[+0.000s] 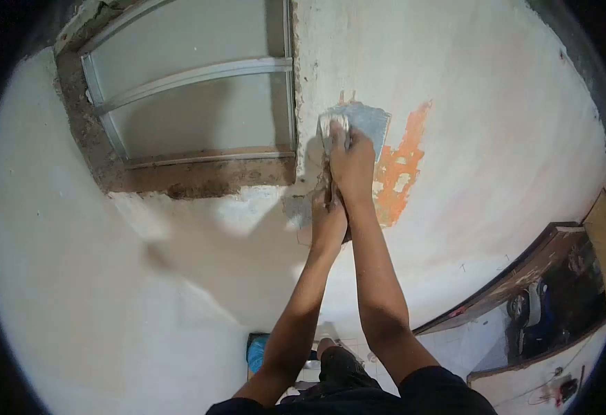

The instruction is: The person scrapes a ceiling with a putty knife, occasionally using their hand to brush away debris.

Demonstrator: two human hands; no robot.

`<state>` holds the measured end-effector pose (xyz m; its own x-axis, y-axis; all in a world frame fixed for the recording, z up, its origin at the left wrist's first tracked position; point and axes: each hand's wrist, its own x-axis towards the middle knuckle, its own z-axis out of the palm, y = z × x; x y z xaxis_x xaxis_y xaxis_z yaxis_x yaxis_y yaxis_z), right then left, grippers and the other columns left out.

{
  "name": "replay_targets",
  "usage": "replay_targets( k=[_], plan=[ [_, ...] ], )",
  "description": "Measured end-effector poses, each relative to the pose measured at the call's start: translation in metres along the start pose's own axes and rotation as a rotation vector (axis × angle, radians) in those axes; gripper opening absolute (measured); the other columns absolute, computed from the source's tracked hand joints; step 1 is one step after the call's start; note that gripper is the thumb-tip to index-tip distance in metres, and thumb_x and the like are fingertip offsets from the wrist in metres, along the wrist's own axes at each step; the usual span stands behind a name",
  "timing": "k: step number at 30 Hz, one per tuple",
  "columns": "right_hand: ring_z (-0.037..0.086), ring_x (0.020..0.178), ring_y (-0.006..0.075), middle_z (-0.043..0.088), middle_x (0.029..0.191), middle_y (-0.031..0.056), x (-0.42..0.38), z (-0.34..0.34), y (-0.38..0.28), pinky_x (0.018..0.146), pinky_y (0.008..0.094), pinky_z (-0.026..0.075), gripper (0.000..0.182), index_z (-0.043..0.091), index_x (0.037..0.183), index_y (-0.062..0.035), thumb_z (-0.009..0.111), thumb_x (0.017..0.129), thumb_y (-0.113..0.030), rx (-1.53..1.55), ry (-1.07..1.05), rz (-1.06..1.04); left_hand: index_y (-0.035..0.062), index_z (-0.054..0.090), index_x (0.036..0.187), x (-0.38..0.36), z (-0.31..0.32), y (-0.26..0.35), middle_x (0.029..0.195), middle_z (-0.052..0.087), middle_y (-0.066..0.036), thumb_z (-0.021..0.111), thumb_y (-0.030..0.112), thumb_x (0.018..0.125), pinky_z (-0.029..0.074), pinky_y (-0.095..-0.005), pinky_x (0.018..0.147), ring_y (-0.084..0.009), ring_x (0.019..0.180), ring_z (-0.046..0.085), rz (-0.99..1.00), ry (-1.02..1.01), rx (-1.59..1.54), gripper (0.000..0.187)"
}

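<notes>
The right hand [353, 166] grips a pale scraper [325, 127], its handle covered by fingers, at the grey patch [370, 122] right of the window frame [247, 67]. Nearer, the left hand [328, 225] meets something dark, mostly hidden; I cannot tell whether it holds it.

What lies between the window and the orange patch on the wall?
In the head view: a strip of pale wall, then a grey patch, partly covered by the right hand.
</notes>
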<state>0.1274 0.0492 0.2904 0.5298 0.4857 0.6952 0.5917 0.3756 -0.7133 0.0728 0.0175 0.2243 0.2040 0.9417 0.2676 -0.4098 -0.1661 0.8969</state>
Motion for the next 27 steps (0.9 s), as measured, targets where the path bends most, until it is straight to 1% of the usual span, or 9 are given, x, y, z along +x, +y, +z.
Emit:
replay_targets(
  k=[2, 5, 7, 9, 11, 15, 18, 24, 27],
  plan=[
    [0.06, 0.067, 0.0401, 0.058, 0.068, 0.0282, -0.01, -0.001, 0.003, 0.063, 0.0436, 0.045, 0.033, 0.057, 0.075, 0.0087, 0.052, 0.087, -0.022, 0.02, -0.001, 0.037, -0.0066, 0.054, 0.1, -0.017, -0.001, -0.005, 0.087, 0.061, -0.01, 0.041, 0.037, 0.096, 0.043, -0.0299, 0.068, -0.014, 0.077, 0.053, -0.026, 0.066, 0.109, 0.045],
    [0.058, 0.059, 0.033, 0.056, 0.062, 0.0237, -0.021, 0.001, 0.023, 0.059, 0.0391, 0.044, 0.042, 0.056, 0.075, 0.0086, 0.052, 0.088, -0.031, 0.006, -0.03, 0.135, -0.0047, 0.053, 0.105, -0.014, -0.007, -0.021, 0.09, 0.059, -0.008, 0.046, 0.036, 0.094, 0.044, -0.0272, 0.066, -0.0124, 0.078, 0.053, -0.061, 0.066, 0.015, 0.043],
    [0.058, 0.056, 0.0324, 0.056, 0.059, 0.0223, -0.006, 0.003, 0.007, 0.056, 0.0384, 0.044, 0.041, 0.056, 0.074, 0.0075, 0.053, 0.088, -0.031, -0.013, 0.016, -0.021, -0.005, 0.052, 0.111, 0.005, -0.01, -0.012, 0.097, 0.059, -0.01, 0.046, 0.037, 0.094, 0.045, -0.0301, 0.068, -0.014, 0.083, 0.054, -0.08, -0.047, 0.011, 0.045],
    [0.059, 0.069, 0.0423, 0.058, 0.07, 0.0293, 0.008, 0.004, -0.004, 0.064, 0.0438, 0.045, 0.034, 0.057, 0.075, 0.0073, 0.052, 0.088, -0.024, 0.01, -0.09, 0.125, -0.0049, 0.051, 0.114, 0.014, -0.008, -0.007, 0.099, 0.059, -0.009, 0.046, 0.036, 0.094, 0.045, -0.031, 0.068, -0.0137, 0.084, 0.054, -0.062, -0.1, 0.07, 0.046],
    [0.059, 0.072, 0.0428, 0.058, 0.07, 0.0285, -0.001, -0.001, -0.01, 0.065, 0.0445, 0.045, 0.033, 0.057, 0.076, 0.0065, 0.052, 0.088, -0.024, -0.051, -0.075, 0.118, -0.0048, 0.052, 0.111, -0.001, -0.001, 0.002, 0.094, 0.058, -0.007, 0.045, 0.035, 0.094, 0.045, -0.0297, 0.067, -0.0119, 0.08, 0.053, -0.066, 0.05, -0.005, 0.043],
    [0.058, 0.07, 0.0433, 0.058, 0.069, 0.0275, -0.01, -0.003, -0.01, 0.063, 0.0453, 0.044, 0.032, 0.057, 0.075, 0.0059, 0.051, 0.088, -0.023, 0.009, -0.065, 0.14, -0.004, 0.051, 0.111, -0.002, -0.006, -0.017, 0.096, 0.058, -0.008, 0.044, 0.035, 0.095, 0.045, -0.0295, 0.067, -0.012, 0.081, 0.053, -0.038, 0.058, -0.013, 0.043],
    [0.06, 0.07, 0.042, 0.058, 0.069, 0.0275, 0.005, 0.001, -0.013, 0.064, 0.0445, 0.045, 0.033, 0.056, 0.076, 0.0064, 0.051, 0.089, -0.024, -0.063, -0.021, -0.011, -0.0064, 0.049, 0.119, 0.014, -0.005, -0.011, 0.106, 0.06, -0.016, 0.041, 0.035, 0.095, 0.042, -0.0309, 0.081, -0.0169, 0.096, 0.055, 0.024, 0.029, 0.05, 0.049],
    [0.061, 0.058, 0.033, 0.058, 0.062, 0.0227, -0.026, -0.008, -0.001, 0.057, 0.0413, 0.045, 0.034, 0.057, 0.076, 0.0058, 0.051, 0.089, -0.025, 0.009, -0.067, 0.111, -0.0094, 0.057, 0.099, -0.015, -0.011, -0.025, 0.087, 0.064, -0.015, 0.039, 0.031, 0.097, 0.043, -0.0329, 0.073, -0.0193, 0.081, 0.058, -0.02, 0.06, 0.119, 0.044],
    [0.059, 0.059, 0.0345, 0.058, 0.063, 0.0237, -0.044, -0.008, 0.017, 0.058, 0.0408, 0.045, 0.034, 0.057, 0.077, 0.0066, 0.05, 0.089, -0.024, 0.069, -0.038, 0.15, -0.0086, 0.058, 0.089, -0.02, -0.017, -0.049, 0.078, 0.062, -0.012, 0.04, 0.031, 0.097, 0.043, -0.033, 0.067, -0.0182, 0.072, 0.056, 0.054, 0.12, 0.174, 0.044]
  ],
)
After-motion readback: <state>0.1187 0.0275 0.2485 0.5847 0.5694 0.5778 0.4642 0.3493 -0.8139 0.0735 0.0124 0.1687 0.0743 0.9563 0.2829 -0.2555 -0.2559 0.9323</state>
